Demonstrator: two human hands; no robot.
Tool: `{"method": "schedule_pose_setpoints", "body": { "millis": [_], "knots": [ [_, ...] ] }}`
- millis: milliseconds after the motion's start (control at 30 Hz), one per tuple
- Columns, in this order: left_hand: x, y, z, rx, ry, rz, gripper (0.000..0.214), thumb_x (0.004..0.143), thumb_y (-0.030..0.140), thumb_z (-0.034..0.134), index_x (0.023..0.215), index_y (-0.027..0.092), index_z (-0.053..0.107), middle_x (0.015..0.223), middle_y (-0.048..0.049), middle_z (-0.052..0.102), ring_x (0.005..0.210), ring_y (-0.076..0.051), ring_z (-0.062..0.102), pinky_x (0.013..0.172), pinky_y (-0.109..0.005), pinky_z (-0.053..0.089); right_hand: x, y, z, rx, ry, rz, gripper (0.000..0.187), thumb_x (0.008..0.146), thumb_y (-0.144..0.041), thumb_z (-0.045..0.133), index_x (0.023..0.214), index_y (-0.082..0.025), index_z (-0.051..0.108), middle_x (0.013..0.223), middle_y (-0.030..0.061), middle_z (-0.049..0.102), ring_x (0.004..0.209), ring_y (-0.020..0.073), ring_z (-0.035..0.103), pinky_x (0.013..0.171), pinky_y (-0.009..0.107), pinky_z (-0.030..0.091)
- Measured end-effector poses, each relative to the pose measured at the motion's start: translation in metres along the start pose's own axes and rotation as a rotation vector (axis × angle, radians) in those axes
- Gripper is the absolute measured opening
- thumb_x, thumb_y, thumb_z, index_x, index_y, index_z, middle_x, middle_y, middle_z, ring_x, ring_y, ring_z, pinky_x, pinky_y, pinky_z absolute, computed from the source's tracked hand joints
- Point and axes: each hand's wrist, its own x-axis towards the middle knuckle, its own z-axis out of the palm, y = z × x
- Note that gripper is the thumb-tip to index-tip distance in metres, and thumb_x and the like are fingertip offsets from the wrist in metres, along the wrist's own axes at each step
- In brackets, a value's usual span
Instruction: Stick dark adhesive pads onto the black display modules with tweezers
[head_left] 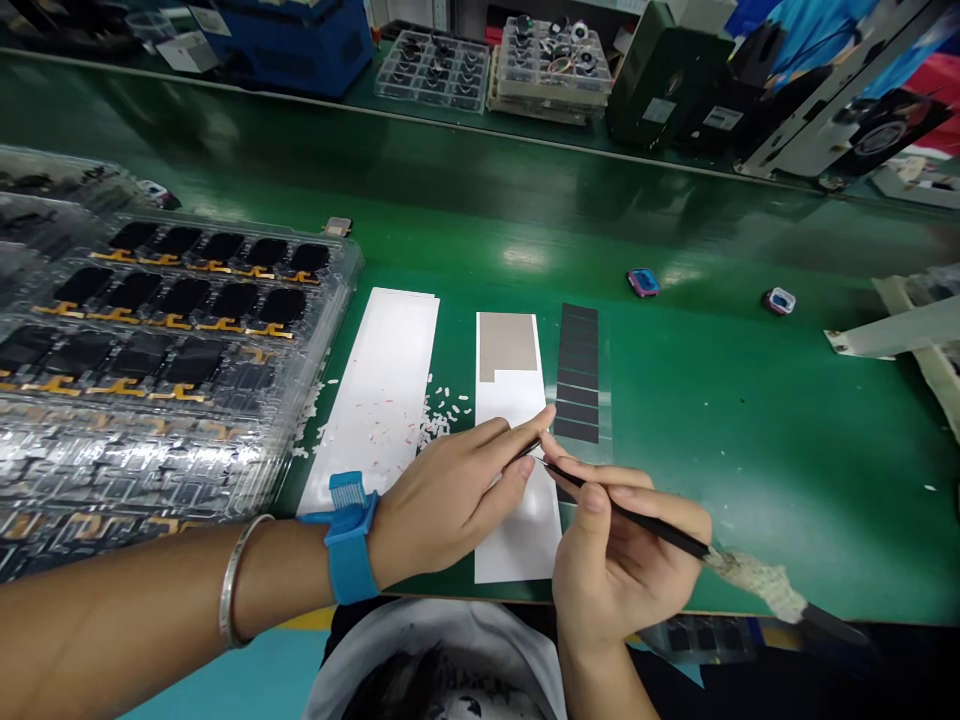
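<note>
My left hand (457, 490) pinches a small dark piece (528, 449) between thumb and index finger, over a white backing sheet (514, 545). The piece is mostly hidden by the fingers. My right hand (630, 545) grips slim black tweezers (660, 530) with pale wrapping around their rear part. Their thin tip meets the small piece at my left fingertips. Beige film (510, 345) covers the far end of the sheet. To its right lies a clear strip carrying a column of dark rectangles (577, 370). A second white sheet (382, 380) with reddish bits lies to the left.
Stacked clear trays (187, 290) of black screens with orange flex cables fill the left. Small white scraps (439, 420) lie between the sheets. Two small watch-like cases (643, 282) sit at right. A shelf (450, 130) across the back holds boxes and parts trays.
</note>
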Motion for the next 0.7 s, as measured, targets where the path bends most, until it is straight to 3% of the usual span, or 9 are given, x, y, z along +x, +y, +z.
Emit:
{"method": "schedule_pose_setpoints", "body": {
  "millis": [133, 400, 700],
  "knots": [
    [0.0030, -0.0006, 0.0002, 0.056, 0.012, 0.005, 0.048, 0.099, 0.025, 0.031, 0.147, 0.022, 0.037, 0.095, -0.0053, 0.065, 0.074, -0.018, 0.058, 0.061, -0.029, 0.046, -0.0007, 0.0004, -0.0003, 0.025, -0.004, -0.008, 0.026, 0.083, 0.005, 0.055, 0.098, -0.016, 0.053, 0.084, 0.0033, 0.068, 0.081, 0.0202, 0.072, 0.071, 0.043, 0.067],
    [0.0020, -0.0034, 0.0027, 0.076, 0.038, 0.014, 0.053, 0.097, 0.021, 0.031, 0.150, 0.023, 0.031, 0.095, -0.0049, 0.066, 0.079, -0.017, 0.061, 0.069, -0.030, 0.050, -0.0035, 0.0016, -0.0011, 0.015, -0.071, -0.028, 0.030, 0.080, 0.008, 0.056, 0.099, -0.016, 0.053, 0.090, 0.0046, 0.068, 0.090, 0.0234, 0.072, 0.083, 0.052, 0.064],
    [0.0029, -0.0032, 0.0023, 0.086, 0.023, 0.009, 0.052, 0.098, 0.022, 0.030, 0.150, 0.022, 0.030, 0.096, -0.0064, 0.066, 0.079, -0.019, 0.062, 0.068, -0.031, 0.051, -0.0017, 0.0018, -0.0007, 0.011, -0.080, -0.042, 0.033, 0.078, 0.012, 0.054, 0.098, -0.014, 0.053, 0.088, 0.0045, 0.066, 0.087, 0.0222, 0.072, 0.083, 0.048, 0.064]
  ]
}}
